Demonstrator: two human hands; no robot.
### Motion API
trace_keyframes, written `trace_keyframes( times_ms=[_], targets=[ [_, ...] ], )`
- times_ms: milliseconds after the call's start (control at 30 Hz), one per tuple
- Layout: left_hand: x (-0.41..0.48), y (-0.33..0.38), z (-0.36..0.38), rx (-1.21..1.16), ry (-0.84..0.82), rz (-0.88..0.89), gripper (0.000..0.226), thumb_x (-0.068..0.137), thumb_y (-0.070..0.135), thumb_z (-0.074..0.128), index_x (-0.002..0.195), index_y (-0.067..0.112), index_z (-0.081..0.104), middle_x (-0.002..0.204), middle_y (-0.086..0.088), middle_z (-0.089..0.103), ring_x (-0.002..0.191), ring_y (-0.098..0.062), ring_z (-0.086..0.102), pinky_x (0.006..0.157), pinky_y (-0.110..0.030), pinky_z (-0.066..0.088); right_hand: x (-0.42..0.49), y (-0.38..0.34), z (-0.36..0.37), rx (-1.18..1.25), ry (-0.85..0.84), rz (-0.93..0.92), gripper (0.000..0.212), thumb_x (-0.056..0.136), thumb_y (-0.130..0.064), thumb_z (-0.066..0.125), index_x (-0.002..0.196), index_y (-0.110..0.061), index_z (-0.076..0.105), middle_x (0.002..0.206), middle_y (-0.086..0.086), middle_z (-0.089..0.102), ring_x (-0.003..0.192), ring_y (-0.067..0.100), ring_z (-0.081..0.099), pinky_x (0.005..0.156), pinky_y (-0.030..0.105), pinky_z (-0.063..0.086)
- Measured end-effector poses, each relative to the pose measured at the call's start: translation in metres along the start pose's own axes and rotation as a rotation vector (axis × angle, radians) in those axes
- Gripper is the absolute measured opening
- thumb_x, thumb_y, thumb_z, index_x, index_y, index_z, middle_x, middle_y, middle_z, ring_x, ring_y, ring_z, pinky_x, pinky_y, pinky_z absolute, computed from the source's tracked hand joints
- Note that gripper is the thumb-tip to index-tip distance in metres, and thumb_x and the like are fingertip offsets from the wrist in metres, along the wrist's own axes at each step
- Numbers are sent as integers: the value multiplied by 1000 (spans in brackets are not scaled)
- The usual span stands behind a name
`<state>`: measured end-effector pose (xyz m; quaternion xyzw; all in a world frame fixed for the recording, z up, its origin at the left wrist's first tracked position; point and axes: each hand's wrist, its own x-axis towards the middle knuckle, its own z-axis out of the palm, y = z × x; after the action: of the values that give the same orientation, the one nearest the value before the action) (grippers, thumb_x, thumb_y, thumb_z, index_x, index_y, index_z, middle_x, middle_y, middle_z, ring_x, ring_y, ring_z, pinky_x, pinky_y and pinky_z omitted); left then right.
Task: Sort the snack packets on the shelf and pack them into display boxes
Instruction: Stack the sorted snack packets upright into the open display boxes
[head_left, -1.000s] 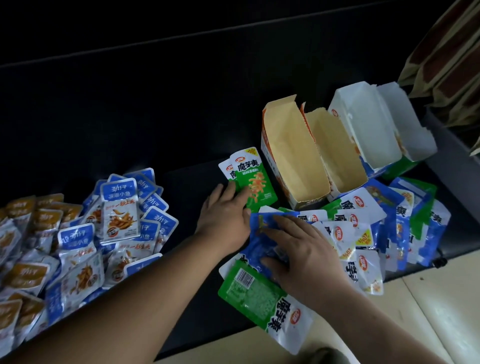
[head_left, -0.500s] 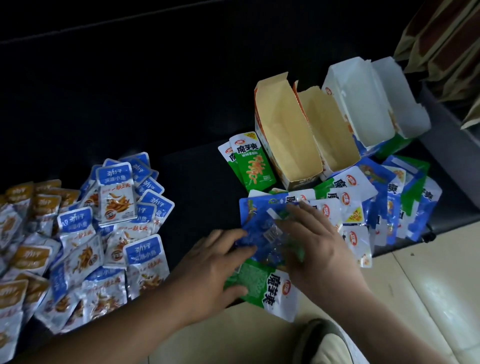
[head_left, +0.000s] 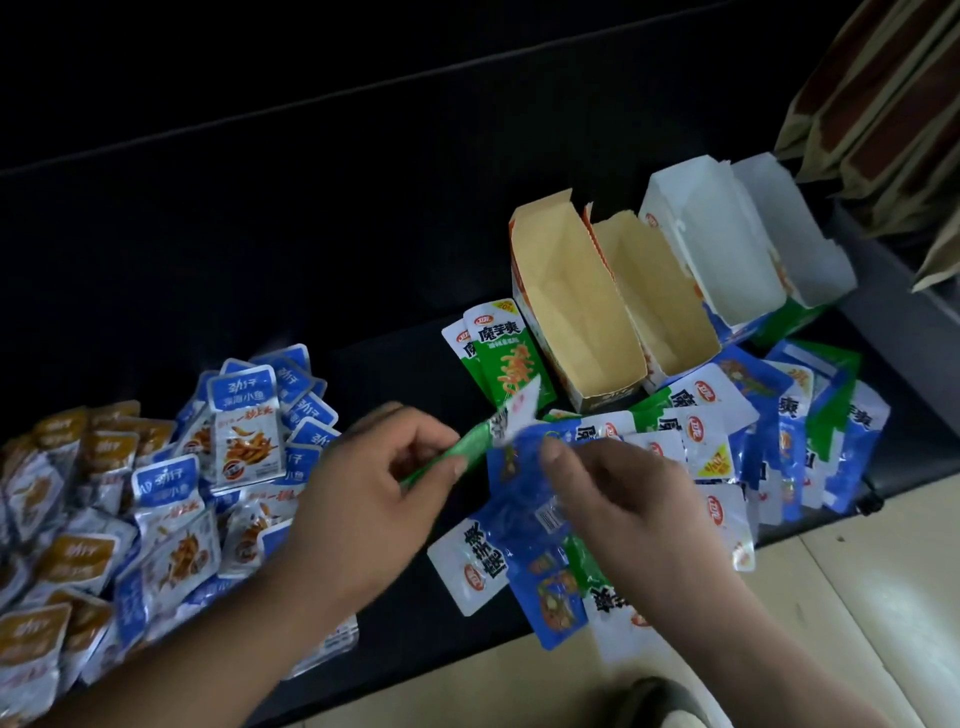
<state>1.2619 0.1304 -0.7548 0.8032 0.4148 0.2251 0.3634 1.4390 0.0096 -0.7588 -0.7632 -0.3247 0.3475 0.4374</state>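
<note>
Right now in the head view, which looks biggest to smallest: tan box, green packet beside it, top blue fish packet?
Largest: tan box.
Then green packet and blue fish packet, which look about alike, so I won't rank them.

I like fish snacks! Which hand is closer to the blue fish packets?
Left. The left hand is just beside the blue fish packets; the right hand lies beyond it.
</note>
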Motion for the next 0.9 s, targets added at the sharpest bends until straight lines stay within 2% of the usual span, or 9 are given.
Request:
trace_keyframes(
  times_ms=[100, 167, 267, 367, 500, 600, 667, 833, 900],
  targets=[
    [-13, 10, 21, 66, 22, 233, 3, 95, 18, 73, 96, 20, 75, 95, 13, 59, 85, -12, 63, 69, -29, 52, -2, -19, 16, 483, -211, 235, 26, 97, -33, 67, 96, -9, 77, 89, 13, 77, 86, 21, 75, 81, 36, 63],
    [-23, 8, 33, 43, -77, 280, 11, 98, 26, 68, 102, 20, 77, 104, 15, 59, 97, -12, 63, 77, -29, 54, 2, -16, 22, 659, -148, 298, 18, 100, -15, 64, 98, 1, 72, 94, 28, 71, 79, 26, 69, 75, 34, 62],
    [-26, 1, 33, -12, -50, 167, 23, 98, 39, 64, 115, 26, 74, 123, 19, 60, 118, -11, 62, 91, -25, 53, 12, -6, 20, 715, -55, 347, 12, 100, -4, 61, 97, 7, 65, 95, 26, 72, 77, 37, 68, 74, 40, 61],
    [-18, 8, 29, -291, -18, -192, 29, 95, 22, 75, 121, 30, 65, 109, 16, 74, 104, -7, 71, 84, -25, 59, 17, -2, 15, 743, -143, 342, 12, 101, -6, 61, 100, 3, 70, 102, 25, 74, 87, 39, 73, 73, 46, 64],
    [1, 9, 29, -511, -2, -528, 48, 92, 16, 77, 128, 40, 57, 96, 18, 78, 85, -4, 76, 70, -27, 62, 24, 1, 18, 419, -92, 261, 11, 96, -20, 72, 99, -10, 75, 88, 14, 76, 78, 21, 73, 64, 36, 62],
    [21, -5, 29, -529, 150, -603, 41, 94, 13, 75, 130, 30, 63, 104, 11, 76, 80, -2, 75, 57, -22, 58, 30, 11, 12, 190, 55, 175, 24, 94, -36, 71, 115, -25, 75, 91, -4, 79, 87, 13, 74, 82, 43, 62],
    [40, -9, 35, -541, 211, -611, 34, 95, 10, 74, 125, 22, 64, 106, 6, 75, 77, -6, 75, 55, -22, 58, 28, 18, 5, 103, 68, 102, 19, 96, -34, 67, 110, -25, 77, 90, -8, 79, 87, 11, 74, 84, 45, 61],
    [93, -9, 66, -664, 201, -657, 39, 94, 11, 76, 131, 13, 61, 113, -3, 72, 89, -17, 74, 63, -28, 62, 18, 38, -8, -21, 128, 49, 12, 96, -30, 65, 102, -31, 75, 84, -11, 76, 81, 4, 69, 75, 35, 58],
    [100, -15, 73, -514, 146, -664, 42, 94, 17, 77, 132, 13, 61, 119, -4, 71, 96, -16, 71, 75, -31, 62, 16, 44, -15, -113, 142, 27, 11, 96, -28, 66, 102, -35, 73, 85, -15, 75, 82, -3, 67, 72, 24, 54]
  ],
)
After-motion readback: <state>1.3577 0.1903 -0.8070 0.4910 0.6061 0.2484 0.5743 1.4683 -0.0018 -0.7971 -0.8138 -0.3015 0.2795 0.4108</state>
